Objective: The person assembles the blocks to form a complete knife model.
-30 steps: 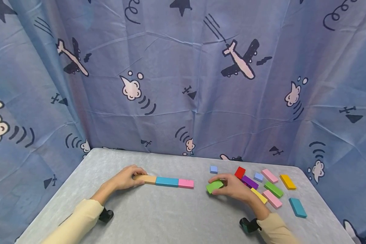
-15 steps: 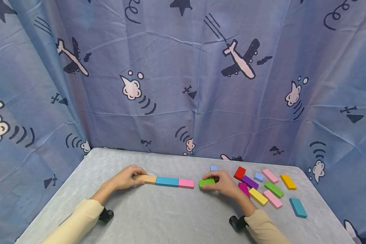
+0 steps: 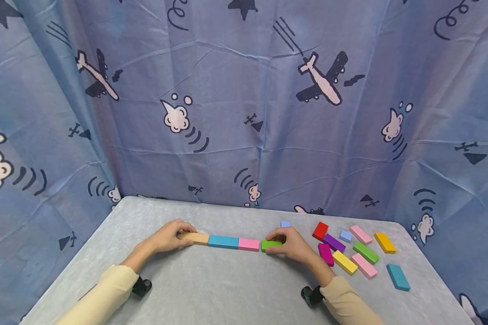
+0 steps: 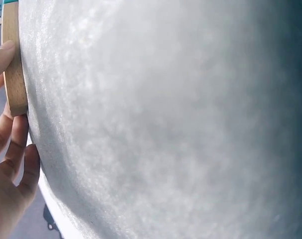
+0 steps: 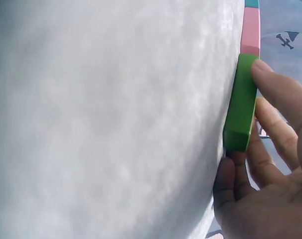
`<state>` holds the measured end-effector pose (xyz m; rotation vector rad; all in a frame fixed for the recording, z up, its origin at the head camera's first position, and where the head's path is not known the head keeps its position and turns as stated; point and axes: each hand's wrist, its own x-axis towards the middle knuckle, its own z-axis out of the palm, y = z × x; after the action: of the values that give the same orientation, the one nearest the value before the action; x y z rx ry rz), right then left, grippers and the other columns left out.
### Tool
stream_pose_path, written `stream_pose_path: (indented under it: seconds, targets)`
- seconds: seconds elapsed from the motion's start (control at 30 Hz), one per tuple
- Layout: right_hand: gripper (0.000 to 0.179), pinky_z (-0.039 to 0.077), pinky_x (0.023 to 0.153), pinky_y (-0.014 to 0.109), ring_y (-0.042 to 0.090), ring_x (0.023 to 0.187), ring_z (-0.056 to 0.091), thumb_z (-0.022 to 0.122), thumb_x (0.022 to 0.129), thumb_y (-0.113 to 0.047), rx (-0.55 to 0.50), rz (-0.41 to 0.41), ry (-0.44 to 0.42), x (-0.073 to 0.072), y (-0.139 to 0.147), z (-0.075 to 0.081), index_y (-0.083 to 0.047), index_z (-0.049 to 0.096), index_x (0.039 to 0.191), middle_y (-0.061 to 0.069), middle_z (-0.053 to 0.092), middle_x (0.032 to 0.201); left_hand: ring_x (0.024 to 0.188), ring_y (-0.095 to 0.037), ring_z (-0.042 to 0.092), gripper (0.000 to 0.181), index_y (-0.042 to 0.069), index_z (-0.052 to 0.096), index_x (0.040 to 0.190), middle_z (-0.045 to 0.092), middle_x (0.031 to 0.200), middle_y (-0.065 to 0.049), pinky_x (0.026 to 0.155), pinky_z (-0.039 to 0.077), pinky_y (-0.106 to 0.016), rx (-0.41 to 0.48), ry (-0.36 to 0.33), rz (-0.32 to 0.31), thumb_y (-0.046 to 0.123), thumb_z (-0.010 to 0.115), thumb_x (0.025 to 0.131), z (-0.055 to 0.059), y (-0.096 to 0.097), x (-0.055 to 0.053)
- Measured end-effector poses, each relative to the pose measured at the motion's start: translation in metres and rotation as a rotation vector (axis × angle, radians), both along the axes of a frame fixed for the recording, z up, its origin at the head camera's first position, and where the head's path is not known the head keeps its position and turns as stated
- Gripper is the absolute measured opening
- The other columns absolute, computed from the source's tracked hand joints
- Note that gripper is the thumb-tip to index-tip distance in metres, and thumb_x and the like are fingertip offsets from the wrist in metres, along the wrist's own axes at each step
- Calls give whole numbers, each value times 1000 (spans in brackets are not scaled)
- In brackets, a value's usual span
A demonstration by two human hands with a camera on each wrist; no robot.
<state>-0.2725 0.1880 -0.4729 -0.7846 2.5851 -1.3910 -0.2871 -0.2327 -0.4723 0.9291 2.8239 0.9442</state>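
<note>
A person's left hand (image 3: pixel 172 237) pinches the left end of a tan wooden block (image 3: pixel 197 238), its thumb on the near side. The right hand (image 3: pixel 294 246) grips a green block (image 3: pixel 270 246) between thumb and fingers. From the tan block, a row runs rightward across the grey-white table (image 3: pixel 211 289): a blue block (image 3: pixel 223 242) touches its right end, and a pink block (image 3: pixel 249 244) touches the blue one. The green block lies just right of the pink one, roughly in line, with a narrow gap in the head view.

Beyond the right hand, partly hidden, is a small light-blue block (image 3: pixel 285 223). To the right lie scattered blocks: a red block (image 3: pixel 320 230) and a purple block (image 3: pixel 334 242) at the far left of the group, a magenta block (image 3: pixel 326 254) and a yellow block (image 3: pixel 344 262) nearer, an orange-yellow block (image 3: pixel 385 243) farther right, and a teal block (image 3: pixel 398 276) near the right edge. A blue patterned curtain (image 3: pixel 227 67) hangs behind the table.
</note>
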Motion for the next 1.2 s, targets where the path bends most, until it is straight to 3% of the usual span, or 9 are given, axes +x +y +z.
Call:
stream_pose_path:
  seconds: [0.17,0.4,0.7,0.87,1.2]
  targets:
    - [29,51,80,30,23,89,59,85,83,-7,79,10,-28,0,7,6,-3,75,109,5,68,101,93,-18,57,25,14,75,112,64,103,4,82,47,-41,9,-1,-7,24,81,90,0,0,-1]
    - [30,51,80,31,27,89,59,84,83,-2,83,42,-34,0,17,10,1,75,111,7,69,102,93,-18,57,25,14,75,112,64,104,4,83,47,-42,4,5,-11,24,81,90,1,0,-1]
    - [29,53,82,35,21,89,60,85,82,-5,150,23,-32,-2,13,11,-3,76,110,2,68,100,93,-18,56,24,14,75,112,64,104,4,82,47,-43,6,-12,-8,24,81,90,3,0,-1]
    - [30,53,80,34,24,88,62,85,82,-3,130,47,-26,-3,11,12,0,75,110,4,69,100,93,-17,57,23,15,75,112,64,104,4,82,47,-43,17,-12,-13,22,80,91,0,0,-1]
    - [30,54,85,43,26,90,62,84,82,-1,111,72,-42,-2,8,13,2,74,110,7,69,102,93,-17,57,23,16,75,113,63,103,5,82,46,-41,12,-22,-13,23,80,91,-3,-1,-2]
